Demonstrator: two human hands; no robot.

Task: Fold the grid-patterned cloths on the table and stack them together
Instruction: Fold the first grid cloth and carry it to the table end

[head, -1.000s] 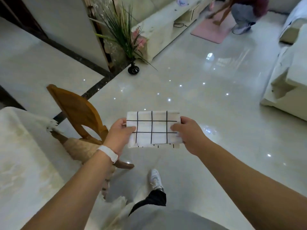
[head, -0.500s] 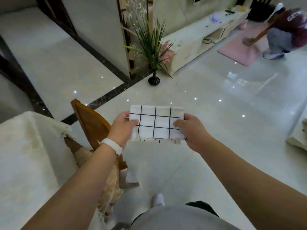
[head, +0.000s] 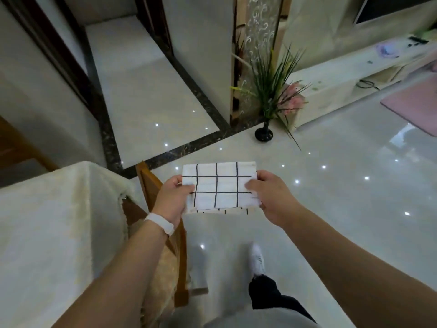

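1. Table (head: pixel 47 221): at 8 o'clock in the head view. A cream cover (head: pixel 104 185) lies over its top and hangs down past the near corner.
2. Floor (head: pixel 331 209): glossy pale tile with a dark marble border strip (head: pixel 189 145) running across at 12 o'clock.
3. On the floor: a wooden chair (head: pixel 151 185) at 7 o'clock, just beside the table; a black vase (head: pixel 263 134) of green leaves at 2 o'clock; a pink mat (head: pixel 411 107) at 3 o'clock from the vase; a low white cabinet (head: pixel 331 91) behind the vase.
4. A white shoe (head: pixel 257 259) stands on the tile at 5 o'clock.

Head camera looks forward and down, close over both forearms
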